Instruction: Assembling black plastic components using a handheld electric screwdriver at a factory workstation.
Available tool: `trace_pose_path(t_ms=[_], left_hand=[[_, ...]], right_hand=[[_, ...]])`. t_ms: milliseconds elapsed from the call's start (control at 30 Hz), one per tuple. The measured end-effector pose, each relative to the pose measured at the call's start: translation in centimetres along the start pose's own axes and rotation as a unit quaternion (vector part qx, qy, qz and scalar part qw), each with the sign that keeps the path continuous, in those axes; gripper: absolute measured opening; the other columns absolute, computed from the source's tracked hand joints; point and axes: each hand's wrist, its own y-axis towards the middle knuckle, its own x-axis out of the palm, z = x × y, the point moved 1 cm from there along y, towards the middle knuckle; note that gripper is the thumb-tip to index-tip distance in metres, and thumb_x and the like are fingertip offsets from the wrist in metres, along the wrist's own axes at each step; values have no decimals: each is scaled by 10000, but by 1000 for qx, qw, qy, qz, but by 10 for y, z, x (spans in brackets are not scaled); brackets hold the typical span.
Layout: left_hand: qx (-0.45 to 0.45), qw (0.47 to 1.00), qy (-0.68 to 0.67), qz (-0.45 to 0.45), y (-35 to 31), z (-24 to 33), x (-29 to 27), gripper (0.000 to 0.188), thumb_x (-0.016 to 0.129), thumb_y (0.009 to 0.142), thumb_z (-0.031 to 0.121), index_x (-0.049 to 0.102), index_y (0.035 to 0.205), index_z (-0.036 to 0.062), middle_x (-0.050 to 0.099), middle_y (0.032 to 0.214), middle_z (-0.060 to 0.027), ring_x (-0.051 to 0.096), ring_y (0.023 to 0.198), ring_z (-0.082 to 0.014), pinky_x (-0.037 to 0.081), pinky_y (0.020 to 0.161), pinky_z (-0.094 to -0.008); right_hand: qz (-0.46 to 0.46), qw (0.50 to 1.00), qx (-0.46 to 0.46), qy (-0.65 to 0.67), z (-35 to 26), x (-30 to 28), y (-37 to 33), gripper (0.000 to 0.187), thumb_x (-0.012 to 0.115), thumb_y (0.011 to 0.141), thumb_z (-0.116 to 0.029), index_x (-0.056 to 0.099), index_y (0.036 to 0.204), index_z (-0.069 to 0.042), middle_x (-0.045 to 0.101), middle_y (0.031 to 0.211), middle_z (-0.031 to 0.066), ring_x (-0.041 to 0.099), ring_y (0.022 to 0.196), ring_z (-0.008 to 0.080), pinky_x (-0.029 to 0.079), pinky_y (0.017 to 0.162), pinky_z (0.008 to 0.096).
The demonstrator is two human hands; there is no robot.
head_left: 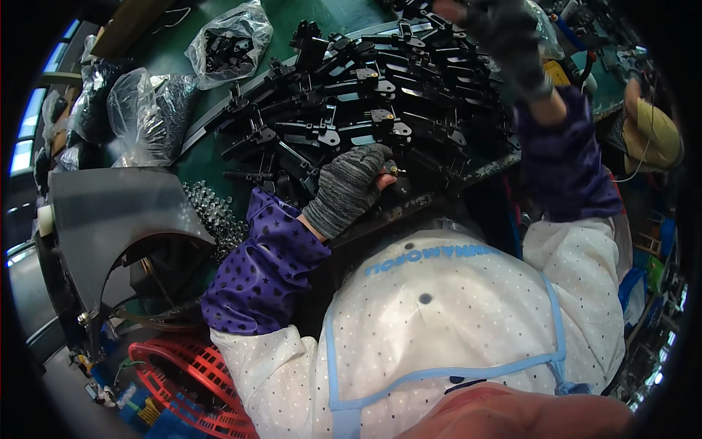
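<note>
My left hand [349, 184], in a grey knitted glove with bare fingertips, is at the near edge of the bench. Its fingers are curled with the thumb against a black metal fitting [395, 171] that has a small brass-coloured spot. The hand hides most of that fitting. My right hand [512, 51], in a dark glove, reaches far out over the right side of the pile; it is smeared by motion, so its fingers and anything in them are unclear. Between and beyond my hands lies a wide heap of black metal fittings [380, 88] with silver plates and pins.
On the green bench [164, 44] lie a clear bag of small black parts [230, 47] and more plastic bags [150, 110] at left. Small shiny metal pieces [216, 212] are piled by my left sleeve, beside a grey curved panel [124, 212]. A red basket [186, 380] stands lower left.
</note>
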Motion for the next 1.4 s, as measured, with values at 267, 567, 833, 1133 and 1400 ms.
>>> trace_pose_path(t_ms=[267,567,833,1133,1400], left_hand=[[14,999,-31,16,6,5,1,319,699,656,64,572,948,60,572,691,-54,583,604,-154,483,564,-259],[-19,999,42,-30,0,1,0,339,659,682,214,549,962,56,577,815,-93,573,758,-262,470,649,-344],[-7,999,25,-35,1,-2,2,255,662,669,209,559,848,58,550,754,-92,559,712,-265,460,610,-351],[15,998,49,-22,1,0,1,250,656,681,223,558,836,53,548,753,-99,558,707,-269,458,605,-353],[20,999,48,-7,-1,-4,5,215,656,683,235,565,789,72,539,688,-86,555,645,-263,451,548,-357]], right_hand=[[20,962,71,263,20,33,49,354,710,673,-209,503,915,-55,521,817,-3,492,748,100,416,596,260],[11,758,125,640,-50,68,-49,601,672,625,-307,373,1035,15,483,938,149,584,782,219,517,666,327],[26,841,132,525,-48,66,-56,649,663,585,-367,399,1017,38,416,946,103,465,832,164,437,680,264],[8,822,188,538,-53,62,-62,671,681,568,-396,395,986,44,414,885,73,457,806,133,421,645,230],[-35,831,172,528,-47,79,-63,522,708,622,-268,382,954,-32,415,856,65,461,789,142,434,648,258]])
